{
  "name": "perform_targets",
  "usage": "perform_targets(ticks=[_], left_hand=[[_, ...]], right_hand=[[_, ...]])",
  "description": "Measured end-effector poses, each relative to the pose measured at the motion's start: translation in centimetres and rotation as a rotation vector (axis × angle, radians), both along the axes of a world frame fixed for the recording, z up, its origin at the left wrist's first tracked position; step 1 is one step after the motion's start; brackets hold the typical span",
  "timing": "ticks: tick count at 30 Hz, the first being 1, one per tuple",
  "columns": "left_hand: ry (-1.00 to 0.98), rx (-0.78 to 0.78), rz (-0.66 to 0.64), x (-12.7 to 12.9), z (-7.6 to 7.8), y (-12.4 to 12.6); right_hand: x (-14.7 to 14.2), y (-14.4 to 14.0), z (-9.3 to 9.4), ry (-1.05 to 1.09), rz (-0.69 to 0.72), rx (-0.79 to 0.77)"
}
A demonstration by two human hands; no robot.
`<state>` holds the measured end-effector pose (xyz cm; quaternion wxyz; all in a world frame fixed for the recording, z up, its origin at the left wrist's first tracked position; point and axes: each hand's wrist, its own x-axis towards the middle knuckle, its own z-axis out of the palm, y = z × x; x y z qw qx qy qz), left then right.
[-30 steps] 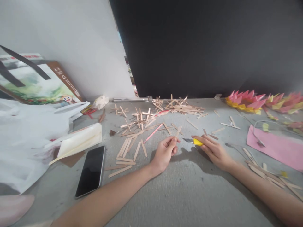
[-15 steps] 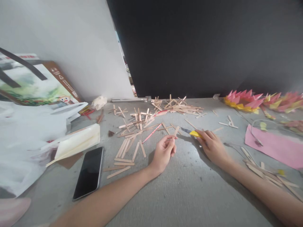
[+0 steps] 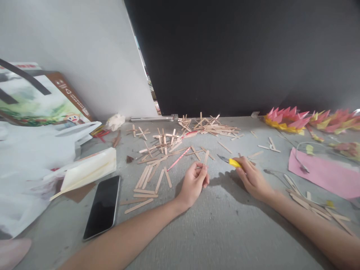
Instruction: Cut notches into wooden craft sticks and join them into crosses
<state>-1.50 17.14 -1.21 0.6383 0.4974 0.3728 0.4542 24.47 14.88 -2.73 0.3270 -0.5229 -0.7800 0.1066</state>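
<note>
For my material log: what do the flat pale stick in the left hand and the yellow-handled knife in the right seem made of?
The flat pale stick in the left hand looks like bare matte wood, tan and unpainted. The yellow-handled knife in the right hand seems plastic-bodied, with a thin grey, probably metal, blade.

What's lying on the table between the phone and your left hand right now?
In the head view, loose wooden craft sticks lie scattered on the grey table between the phone and the left hand.

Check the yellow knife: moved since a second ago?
Yes. The yellow utility knife in the right hand swung out to the sticks, then came back; against the pink paper sheet it sits about where it started.
</note>
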Motion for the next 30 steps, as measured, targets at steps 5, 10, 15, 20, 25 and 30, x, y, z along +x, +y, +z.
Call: perform_targets(ticks=[5,10,15,20,25,30], left_hand=[[-0.003,-0.009,-0.048,0.01,-0.12,0.09],[0.005,0.037,-0.123,-0.17,-0.29,0.13],[0.029,0.061,-0.164,-0.32,-0.41,-0.1],[0.026,0.056,-0.168,-0.21,-0.27,-0.29],[0.024,0.078,-0.177,-0.23,-0.01,-0.41],[0.035,0.086,-0.174,-0.31,0.05,-0.51]], right_hand=[[-0.06,0.01,0.12,0.052,0.142,0.007],[-0.59,0.46,0.61,0.081,0.263,-0.012],[-0.57,0.65,0.64,0.077,0.261,-0.017],[-0.5,0.54,0.57,0.06,0.263,-0.039],[-0.53,0.51,0.52,0.07,0.255,-0.03],[-0.51,0.59,0.56,0.07,0.264,-0.039]])
